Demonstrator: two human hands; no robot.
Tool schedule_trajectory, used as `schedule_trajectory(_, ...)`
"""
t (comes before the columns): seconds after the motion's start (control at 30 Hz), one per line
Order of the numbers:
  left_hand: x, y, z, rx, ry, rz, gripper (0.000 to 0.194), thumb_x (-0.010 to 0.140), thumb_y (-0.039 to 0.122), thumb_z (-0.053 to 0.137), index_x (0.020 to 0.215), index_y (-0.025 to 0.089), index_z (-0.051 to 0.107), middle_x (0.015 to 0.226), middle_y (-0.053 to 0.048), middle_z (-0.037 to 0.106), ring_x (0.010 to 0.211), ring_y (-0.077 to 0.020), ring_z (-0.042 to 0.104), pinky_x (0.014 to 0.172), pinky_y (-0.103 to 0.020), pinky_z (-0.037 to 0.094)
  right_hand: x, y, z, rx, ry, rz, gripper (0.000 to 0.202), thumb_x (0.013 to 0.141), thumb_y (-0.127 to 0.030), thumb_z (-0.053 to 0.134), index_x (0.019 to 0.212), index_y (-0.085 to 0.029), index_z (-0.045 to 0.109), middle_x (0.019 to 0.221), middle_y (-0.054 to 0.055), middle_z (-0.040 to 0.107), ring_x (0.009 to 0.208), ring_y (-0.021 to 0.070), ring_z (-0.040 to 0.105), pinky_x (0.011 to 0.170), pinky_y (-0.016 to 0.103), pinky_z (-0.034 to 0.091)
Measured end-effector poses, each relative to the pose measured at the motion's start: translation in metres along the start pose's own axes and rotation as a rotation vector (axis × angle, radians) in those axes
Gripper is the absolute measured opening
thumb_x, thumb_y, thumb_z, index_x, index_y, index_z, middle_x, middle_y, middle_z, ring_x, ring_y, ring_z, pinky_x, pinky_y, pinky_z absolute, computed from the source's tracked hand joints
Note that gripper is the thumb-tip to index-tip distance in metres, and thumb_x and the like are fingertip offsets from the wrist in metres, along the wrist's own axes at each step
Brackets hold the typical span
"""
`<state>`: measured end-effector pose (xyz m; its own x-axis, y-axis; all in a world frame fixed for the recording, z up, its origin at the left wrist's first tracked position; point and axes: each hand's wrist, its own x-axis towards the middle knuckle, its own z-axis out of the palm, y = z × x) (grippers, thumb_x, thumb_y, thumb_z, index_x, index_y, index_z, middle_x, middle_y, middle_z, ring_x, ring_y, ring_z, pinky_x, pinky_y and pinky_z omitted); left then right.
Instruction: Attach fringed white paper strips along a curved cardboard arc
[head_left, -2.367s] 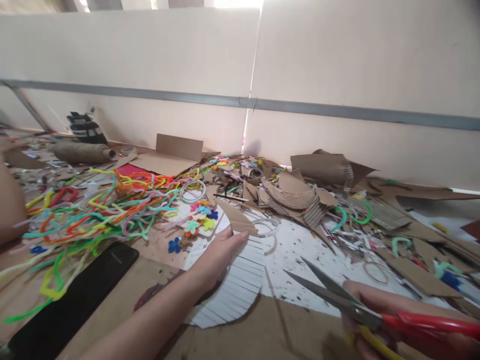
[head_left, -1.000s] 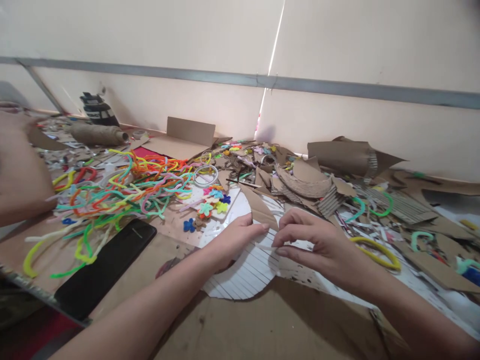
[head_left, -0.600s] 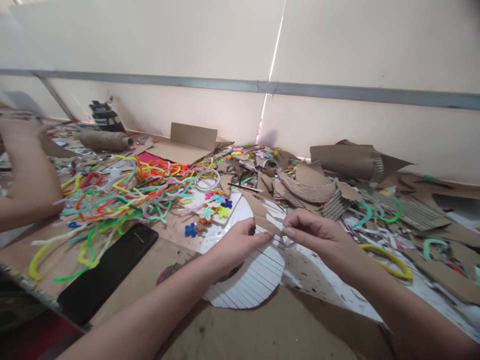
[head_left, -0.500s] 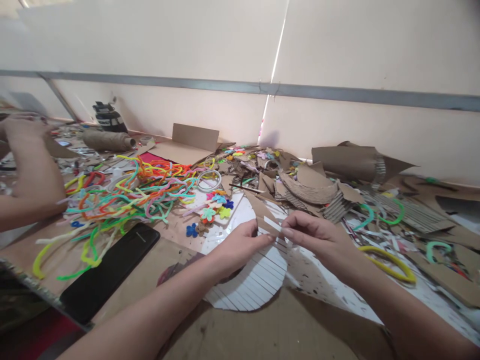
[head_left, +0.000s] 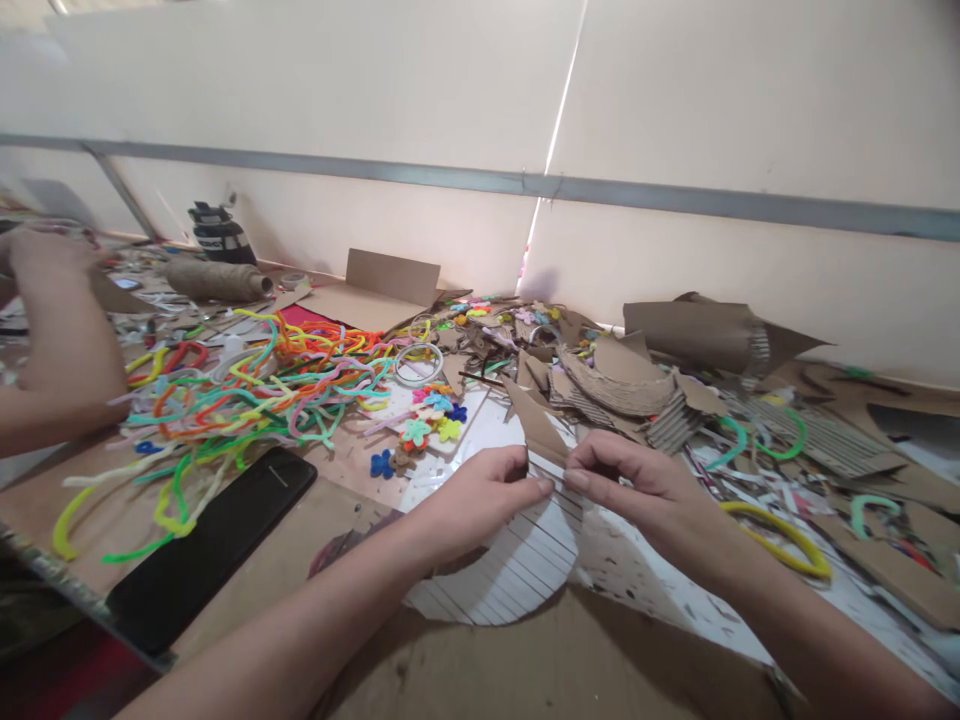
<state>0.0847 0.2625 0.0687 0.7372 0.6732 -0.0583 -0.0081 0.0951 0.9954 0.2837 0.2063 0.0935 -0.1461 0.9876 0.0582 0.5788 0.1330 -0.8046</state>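
Note:
In the middle of the head view is a rounded cardboard piece (head_left: pixel 499 565), banded with white paper strips; its pointed top is bare brown. My left hand (head_left: pixel 487 500) grips its upper part, thumb on the front face. My right hand (head_left: pixel 630 485) pinches the right end of a narrow white paper strip (head_left: pixel 546 465) lying across the piece, just below the brown part. Both hands are close together, with the strip spanning between them. The left hand's fingers behind the cardboard are hidden.
Colourful pipe cleaners (head_left: pixel 277 390) and a black phone (head_left: pixel 214 550) lie to the left. Felt-like flowers (head_left: pixel 431 420), a tape roll (head_left: pixel 418 365) and cardboard scraps (head_left: pixel 622 375) sit beyond my hands. Another person's arm (head_left: pixel 64 330) reaches in at far left. A yellow ring (head_left: pixel 787 545) lies right.
The white strip, raised at an angle before, now lies flatter across the cardboard piece. More of the brown top shows. Both hands keep their grip and have barely shifted.

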Motion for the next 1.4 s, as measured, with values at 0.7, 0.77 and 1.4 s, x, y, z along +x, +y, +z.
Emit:
schedule_trajectory(0.7,-0.004,0.002,-0.002,0.176,0.106,-0.058,0.024,0.092,0.039,0.048,0.074,0.022,0.047,0.077,0.002,0.047,0.076,-0.0169,0.045,0.069,-0.029,0.036,0.000,-0.006,0.002,-0.100,0.069,-0.031,0.019,0.092,-0.031,0.056,0.076,-0.023,0.061,0.074,-0.001,0.057,0.071,0.0174,0.051,0.065,0.030,0.037)
schedule_trajectory(0.77,-0.004,0.002,-0.001,0.189,0.110,-0.045,0.030,0.094,0.045,0.047,0.075,0.022,0.047,0.077,0.002,0.047,0.076,-0.0169,0.045,0.070,-0.029,0.036,0.000,-0.007,0.002,-0.104,0.074,-0.039,0.019,0.091,-0.032,0.056,0.075,-0.023,0.061,0.073,-0.002,0.057,0.070,0.0173,0.050,0.064,0.030,0.036)
schedule_trajectory(1.4,-0.003,0.011,-0.001,0.471,0.282,0.026,0.032,0.098,0.038,0.042,0.070,0.023,0.046,0.075,0.000,0.056,0.075,-0.0195,0.050,0.069,-0.030,0.037,-0.003,-0.007,0.002,0.029,0.065,0.064,0.016,0.089,-0.038,0.067,0.094,-0.022,0.070,0.081,0.001,0.068,0.074,0.0185,0.059,0.063,0.030,0.042)
